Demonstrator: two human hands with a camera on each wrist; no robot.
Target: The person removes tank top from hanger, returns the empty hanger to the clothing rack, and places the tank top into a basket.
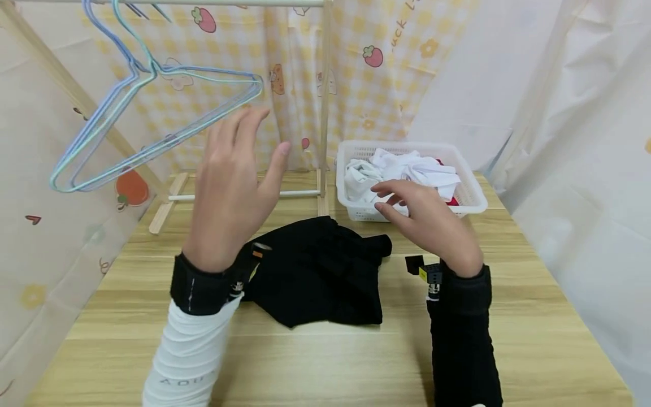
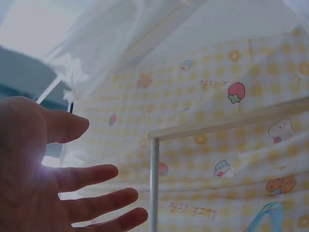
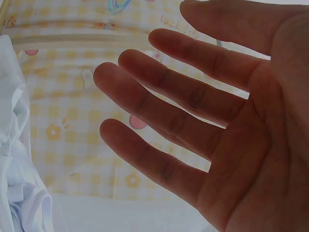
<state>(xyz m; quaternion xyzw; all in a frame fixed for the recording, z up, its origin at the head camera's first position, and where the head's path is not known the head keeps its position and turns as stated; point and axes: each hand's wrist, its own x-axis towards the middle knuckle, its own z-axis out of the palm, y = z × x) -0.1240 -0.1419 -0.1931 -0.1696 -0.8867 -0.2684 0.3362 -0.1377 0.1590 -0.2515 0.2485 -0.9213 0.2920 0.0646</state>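
Observation:
My left hand (image 1: pixel 231 175) is raised near the right end of several blue and green hangers (image 1: pixel 117 93) on the rack's rail. In the left wrist view its fingers (image 2: pixel 104 200) are spread, and nothing lies in the palm. My right hand (image 1: pixel 429 217) hovers in front of a white basket (image 1: pixel 473 189). Its fingers (image 3: pixel 159 111) are loosely extended and hold nothing. Between the forearms a black garment (image 1: pixel 325 277) lies on the table, partly hidden by the left wrist. White clothes (image 1: pixel 414 169) and something red fill the basket.
A rack with a white top rail (image 1: pixel 285 3) and wooden posts (image 1: pixel 325 102) stands at the back left, its wooden foot (image 1: pixel 168 206) on the table (image 1: pixel 325 367). Patterned curtains (image 1: pixel 376 90) hang behind, and pale sheets (image 1: pixel 600 141) enclose the sides.

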